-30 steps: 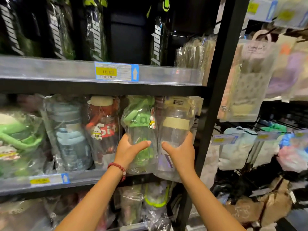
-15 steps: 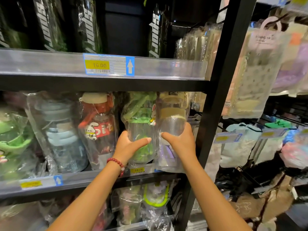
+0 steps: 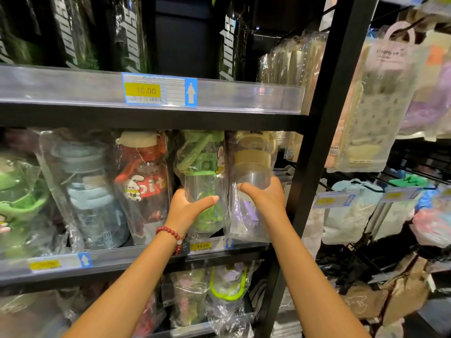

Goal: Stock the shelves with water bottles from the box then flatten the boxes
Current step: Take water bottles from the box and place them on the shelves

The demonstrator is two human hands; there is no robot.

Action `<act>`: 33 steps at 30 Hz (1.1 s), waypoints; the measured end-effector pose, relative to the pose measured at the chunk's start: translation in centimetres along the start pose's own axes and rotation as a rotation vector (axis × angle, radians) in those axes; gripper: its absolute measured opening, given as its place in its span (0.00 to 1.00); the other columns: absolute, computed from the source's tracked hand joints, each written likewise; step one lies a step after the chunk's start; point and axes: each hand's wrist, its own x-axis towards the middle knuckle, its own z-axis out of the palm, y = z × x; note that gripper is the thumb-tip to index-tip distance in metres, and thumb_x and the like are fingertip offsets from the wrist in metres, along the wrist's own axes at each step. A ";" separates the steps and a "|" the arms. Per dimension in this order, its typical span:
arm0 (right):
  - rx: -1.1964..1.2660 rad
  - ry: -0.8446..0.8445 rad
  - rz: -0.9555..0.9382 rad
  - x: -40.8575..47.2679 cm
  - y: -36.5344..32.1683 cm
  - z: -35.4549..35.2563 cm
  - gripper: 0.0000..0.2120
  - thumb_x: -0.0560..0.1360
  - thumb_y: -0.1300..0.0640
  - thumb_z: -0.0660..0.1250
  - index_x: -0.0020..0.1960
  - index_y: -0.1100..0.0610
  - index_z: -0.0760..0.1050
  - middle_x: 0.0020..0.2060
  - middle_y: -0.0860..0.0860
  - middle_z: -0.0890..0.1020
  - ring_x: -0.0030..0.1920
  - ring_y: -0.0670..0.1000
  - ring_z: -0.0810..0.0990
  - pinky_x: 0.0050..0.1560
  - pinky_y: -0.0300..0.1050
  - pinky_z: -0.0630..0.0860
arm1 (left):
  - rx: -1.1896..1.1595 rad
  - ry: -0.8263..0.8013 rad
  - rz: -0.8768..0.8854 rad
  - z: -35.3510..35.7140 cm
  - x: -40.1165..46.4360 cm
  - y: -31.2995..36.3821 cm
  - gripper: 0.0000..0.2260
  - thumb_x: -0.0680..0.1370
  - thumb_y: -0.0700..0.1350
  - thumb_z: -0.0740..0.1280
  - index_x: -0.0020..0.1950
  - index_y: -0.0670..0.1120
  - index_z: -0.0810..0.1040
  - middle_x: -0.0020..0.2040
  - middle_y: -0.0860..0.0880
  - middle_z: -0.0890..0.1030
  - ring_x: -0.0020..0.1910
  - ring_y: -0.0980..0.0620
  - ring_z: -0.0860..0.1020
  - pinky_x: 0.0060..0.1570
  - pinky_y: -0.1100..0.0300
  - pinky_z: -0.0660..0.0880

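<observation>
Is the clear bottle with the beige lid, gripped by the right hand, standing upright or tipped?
Upright. The beige-lidded bottle has its lid on top and its wrapped base low at the shelf edge, with the right hand gripping its middle.

Even indoor light from above and in front; mid-frame well exposed. Top shelf recess (image 3: 183, 40) dark, black bottles (image 3: 131, 32) barely separate from it. Lower right corner dim, brown bags (image 3: 395, 296) murky. Glare streaks on the clear shelf strip (image 3: 73, 86) and on plastic wrap over the bottles (image 3: 85, 186); wrap reflections hide detail inside. Price tag (image 3: 146, 90) reads sharp, lower tag (image 3: 45, 264) smeared. Left edge soft and blurred, green bottle (image 3: 17, 198) out of focus. Wide-angle bend: black post (image 3: 324, 118) leans, shelf lines curve toward the edges. Forearms evenly lit, no hard shadows.
</observation>
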 end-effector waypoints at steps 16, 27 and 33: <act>0.029 0.005 0.038 1.6 0.0 0.6 0.34 0.55 0.47 0.73 0.59 0.55 0.72 0.51 0.51 0.80 0.50 0.52 0.79 0.42 0.44 0.75 | 0.029 0.024 0.017 0.5 -0.1 -0.4 0.26 0.56 0.52 0.74 0.50 0.49 0.70 0.47 0.52 0.76 0.45 0.58 0.75 0.39 0.65 0.71; 0.099 0.000 -0.043 2.8 0.4 0.7 0.18 0.68 0.60 0.71 0.55 0.52 0.71 0.47 0.49 0.79 0.46 0.47 0.78 0.35 0.38 0.70 | 0.040 0.034 0.038 0.7 0.8 -1.0 0.25 0.57 0.53 0.76 0.49 0.44 0.78 0.42 0.50 0.81 0.41 0.56 0.80 0.37 0.65 0.73; 0.084 0.021 -0.129 2.9 2.2 1.7 0.29 0.67 0.62 0.72 0.64 0.51 0.65 0.51 0.50 0.78 0.50 0.50 0.79 0.45 0.42 0.73 | 0.064 0.051 0.017 0.8 1.2 -2.1 0.18 0.64 0.41 0.79 0.48 0.48 0.75 0.44 0.51 0.80 0.44 0.58 0.79 0.37 0.70 0.73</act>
